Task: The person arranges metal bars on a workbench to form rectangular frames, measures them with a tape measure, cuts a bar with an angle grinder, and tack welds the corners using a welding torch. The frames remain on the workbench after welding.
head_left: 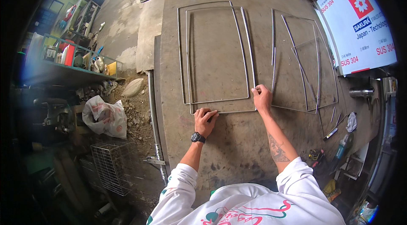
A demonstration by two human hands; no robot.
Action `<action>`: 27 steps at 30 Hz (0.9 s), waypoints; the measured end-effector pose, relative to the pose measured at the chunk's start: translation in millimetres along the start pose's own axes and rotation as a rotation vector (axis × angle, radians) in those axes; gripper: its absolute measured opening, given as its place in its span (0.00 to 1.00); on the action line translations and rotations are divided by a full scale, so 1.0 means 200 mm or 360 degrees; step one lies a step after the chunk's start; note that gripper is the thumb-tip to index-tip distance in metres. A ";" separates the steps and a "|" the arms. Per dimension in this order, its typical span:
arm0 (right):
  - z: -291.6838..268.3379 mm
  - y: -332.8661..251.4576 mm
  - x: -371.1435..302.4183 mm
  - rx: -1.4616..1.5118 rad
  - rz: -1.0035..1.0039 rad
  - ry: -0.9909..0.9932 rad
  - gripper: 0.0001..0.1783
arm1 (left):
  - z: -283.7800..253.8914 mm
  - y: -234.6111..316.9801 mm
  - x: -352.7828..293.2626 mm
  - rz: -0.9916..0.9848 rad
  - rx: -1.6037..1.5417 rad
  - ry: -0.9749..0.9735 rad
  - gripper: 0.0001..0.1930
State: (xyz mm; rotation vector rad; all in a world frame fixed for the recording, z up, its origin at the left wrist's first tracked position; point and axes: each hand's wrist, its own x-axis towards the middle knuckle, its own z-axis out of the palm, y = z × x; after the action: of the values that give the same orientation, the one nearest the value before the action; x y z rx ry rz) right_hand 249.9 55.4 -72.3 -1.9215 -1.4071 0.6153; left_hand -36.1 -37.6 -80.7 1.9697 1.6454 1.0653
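Two thin metal rod frames, roughly rectangular, lie overlapping and slightly offset on the brown worktop (224,148). My left hand (204,122), with a black watch on the wrist, has its fingers curled over the bottom rod of the nearer rod frame (237,111), close to its left corner. At the right side rod of that same frame, just above the lower right corner, my right hand (262,98) pinches with thumb and fingers. The other rod frame (216,100) sits a little farther off and to the left; neither hand touches it.
More rod frames and loose rods (303,70) lie to the right. A printed white panel (356,25) stands beyond them. Near the right edge are a metal cylinder (361,92), a marker (330,133) and a tape measure (316,155). A pipe (153,110) runs along the left edge.
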 end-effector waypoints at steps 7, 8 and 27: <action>0.01 -0.01 -0.01 0.0000 -0.0054 0.0065 0.08 | 0.00 0.00 -0.01 0.0037 0.0047 0.0008 0.12; 0.01 -0.01 -0.01 0.0004 -0.0057 0.0082 0.08 | 0.00 0.01 -0.01 0.0046 0.0048 0.0012 0.13; 0.03 0.04 -0.02 0.0111 -0.0215 0.0102 0.08 | 0.00 0.01 0.00 0.0096 0.0135 0.0000 0.12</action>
State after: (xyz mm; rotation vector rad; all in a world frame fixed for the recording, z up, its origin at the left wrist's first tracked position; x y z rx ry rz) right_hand 248.4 50.8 -82.1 -1.7598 -1.4425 0.5273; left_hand -34.0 -37.5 -79.5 2.0854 1.6665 1.0327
